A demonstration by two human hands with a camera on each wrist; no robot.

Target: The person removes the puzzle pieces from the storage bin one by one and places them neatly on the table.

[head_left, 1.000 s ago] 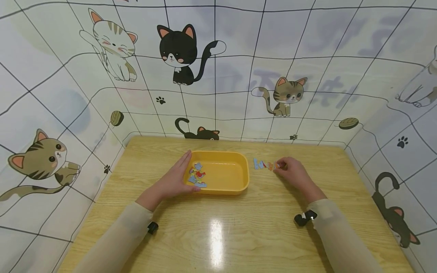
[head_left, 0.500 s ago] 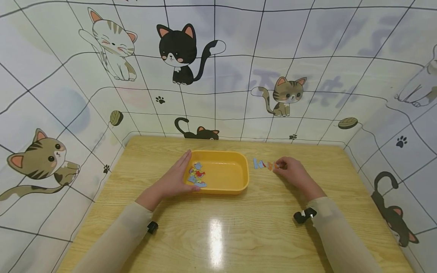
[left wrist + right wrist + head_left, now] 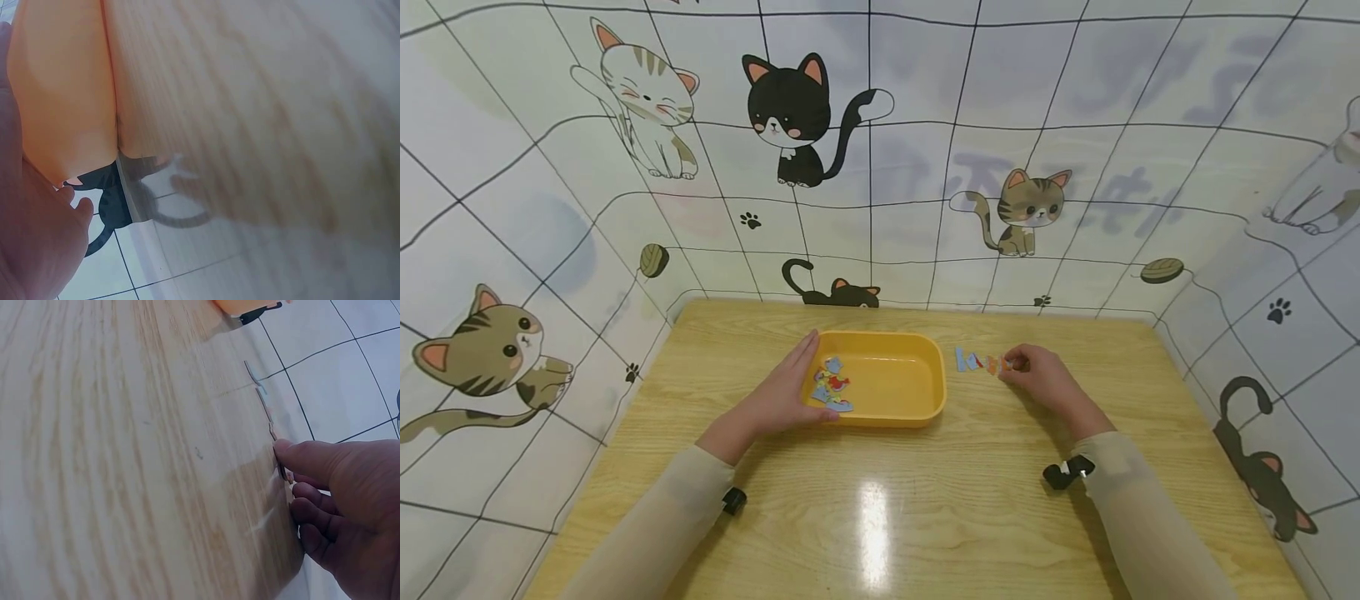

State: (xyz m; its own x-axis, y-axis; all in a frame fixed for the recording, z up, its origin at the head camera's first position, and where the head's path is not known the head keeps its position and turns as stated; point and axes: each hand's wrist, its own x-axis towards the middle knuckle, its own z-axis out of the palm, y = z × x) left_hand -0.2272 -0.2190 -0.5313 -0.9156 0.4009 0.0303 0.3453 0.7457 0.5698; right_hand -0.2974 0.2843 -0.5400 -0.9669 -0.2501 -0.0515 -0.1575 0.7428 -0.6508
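A yellow plastic tray (image 3: 880,421) sits on the table, with several blue, red and yellow jigsaw puzzle pieces (image 3: 832,385) loose in its left end. My left hand (image 3: 773,398) holds that end, fingers along the left side and thumb over the near rim; in the left wrist view it lies against the tray's wall (image 3: 62,94). To the tray's right, a short row of puzzle pieces (image 3: 973,362) lies on the tabletop. At the row's right end my right hand (image 3: 1043,379) pinches a puzzle piece (image 3: 1007,364) between thumb and fingers, partly hidden by the fingertips.
The wooden table (image 3: 820,517) reaches a cat-print wall covering (image 3: 910,167) at the back and both sides. A dark camera strap (image 3: 1070,472) is on the right wrist, another black device (image 3: 733,501) on the left.
Both hands stay nearly where they were, the left on the tray and the right at the row's end. The whole head view has shifted very slightly.
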